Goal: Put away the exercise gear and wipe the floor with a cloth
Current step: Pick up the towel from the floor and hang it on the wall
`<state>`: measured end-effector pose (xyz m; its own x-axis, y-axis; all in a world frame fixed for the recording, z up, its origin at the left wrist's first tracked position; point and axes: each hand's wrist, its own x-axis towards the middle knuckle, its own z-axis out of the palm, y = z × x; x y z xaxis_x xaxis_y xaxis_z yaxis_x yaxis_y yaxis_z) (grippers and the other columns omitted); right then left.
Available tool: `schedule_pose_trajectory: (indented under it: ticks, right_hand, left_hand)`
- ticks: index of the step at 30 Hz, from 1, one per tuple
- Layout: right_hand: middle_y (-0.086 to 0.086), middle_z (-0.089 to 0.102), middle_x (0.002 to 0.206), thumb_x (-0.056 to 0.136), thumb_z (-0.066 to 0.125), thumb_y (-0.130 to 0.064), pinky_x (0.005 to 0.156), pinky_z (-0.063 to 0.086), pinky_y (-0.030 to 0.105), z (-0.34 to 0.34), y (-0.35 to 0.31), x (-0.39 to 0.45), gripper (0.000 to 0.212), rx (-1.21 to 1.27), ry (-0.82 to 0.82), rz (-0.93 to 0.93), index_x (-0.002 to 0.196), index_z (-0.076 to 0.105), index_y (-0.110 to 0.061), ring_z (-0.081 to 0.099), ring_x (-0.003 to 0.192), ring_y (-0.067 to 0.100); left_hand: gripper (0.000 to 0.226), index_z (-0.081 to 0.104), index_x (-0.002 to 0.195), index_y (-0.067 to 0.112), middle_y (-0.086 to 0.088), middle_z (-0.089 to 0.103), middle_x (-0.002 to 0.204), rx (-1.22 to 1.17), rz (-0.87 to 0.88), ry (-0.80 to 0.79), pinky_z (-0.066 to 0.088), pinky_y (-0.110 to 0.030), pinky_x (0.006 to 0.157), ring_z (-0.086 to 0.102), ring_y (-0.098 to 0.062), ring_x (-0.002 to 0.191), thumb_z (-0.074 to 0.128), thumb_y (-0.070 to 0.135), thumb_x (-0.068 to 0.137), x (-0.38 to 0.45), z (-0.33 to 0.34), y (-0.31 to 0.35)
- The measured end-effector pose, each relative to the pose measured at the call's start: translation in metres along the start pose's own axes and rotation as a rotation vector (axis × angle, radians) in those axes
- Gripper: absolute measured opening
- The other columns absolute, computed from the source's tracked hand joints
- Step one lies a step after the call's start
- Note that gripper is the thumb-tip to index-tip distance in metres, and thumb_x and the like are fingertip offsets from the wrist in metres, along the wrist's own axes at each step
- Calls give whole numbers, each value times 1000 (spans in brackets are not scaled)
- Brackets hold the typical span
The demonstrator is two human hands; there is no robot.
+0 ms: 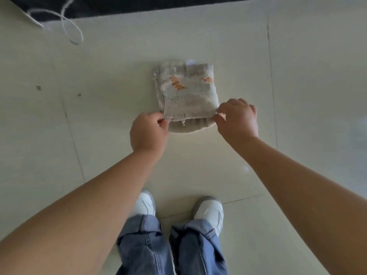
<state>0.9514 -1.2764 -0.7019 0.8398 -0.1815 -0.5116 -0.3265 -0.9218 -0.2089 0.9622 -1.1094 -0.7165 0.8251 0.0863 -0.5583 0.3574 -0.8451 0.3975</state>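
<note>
We see a beige cloth with orange marks lying folded on the pale tiled floor, ahead of two white shoes. The left hand pinches its near left corner between thumb and fingers; the right hand pinches the near right corner. The fingertips are partly hidden behind the knuckles, so the top layer seems lifted slightly, though we cannot be sure. A lower fold shows under the near edge. A white cord loops at the top left, cut off by the frame beside a dark mat. Jeans blur below
</note>
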Motion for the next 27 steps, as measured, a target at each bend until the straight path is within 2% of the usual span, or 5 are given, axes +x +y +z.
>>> schedule_pose_trajectory:
  ticks: [3, 6, 10, 14, 27]
  right_hand:
    - [6, 64, 108, 94, 51, -19, 94, 30, 27, -55, -10, -54, 24, 65, -68, 40, 107, 67, -9, 50, 111, 22]
    - [10, 65, 104, 92, 53, -17, 87, 37, 28, -116, -15, -117, 22, 160, -125, 141, 100, 69, -5, 53, 106, 25]
    - [11, 61, 91, 87, 55, -11, 54, 29, 13, -200, -16, -198, 18, 307, -138, 306, 93, 69, -1, 54, 88, 25]
    - [20, 64, 82, 87, 55, -9, 49, 30, 22, -270, -9, -273, 21, 458, -110, 443, 89, 71, 5, 49, 70, 19]
    - [25, 64, 82, 91, 52, -15, 63, 30, 25, -405, 93, -476, 31, 527, 447, 611, 79, 69, 9, 61, 79, 32]
  left_hand:
    - [22, 70, 90, -2, -23, 65, 94, 4, 37, -7, 33, -32, 65, 57, -33, 93, 56, 16, 90, -49, -58, 31]
    - [23, 70, 93, -1, -19, 64, 100, 104, 104, -97, 32, -31, 65, 56, -31, 97, 54, 16, 91, -111, -120, 70]
    - [27, 70, 108, 7, -13, 62, 113, 207, 221, -179, 43, -32, 82, 55, -29, 108, 49, 19, 94, -180, -185, 133]
    - [29, 68, 109, 7, -14, 62, 112, 299, 356, -209, 42, -31, 77, 55, -29, 106, 44, 20, 97, -241, -227, 194]
    - [33, 66, 106, 0, -17, 64, 104, 398, 1097, -291, 35, -28, 70, 56, -30, 99, 41, 21, 99, -424, -246, 401]
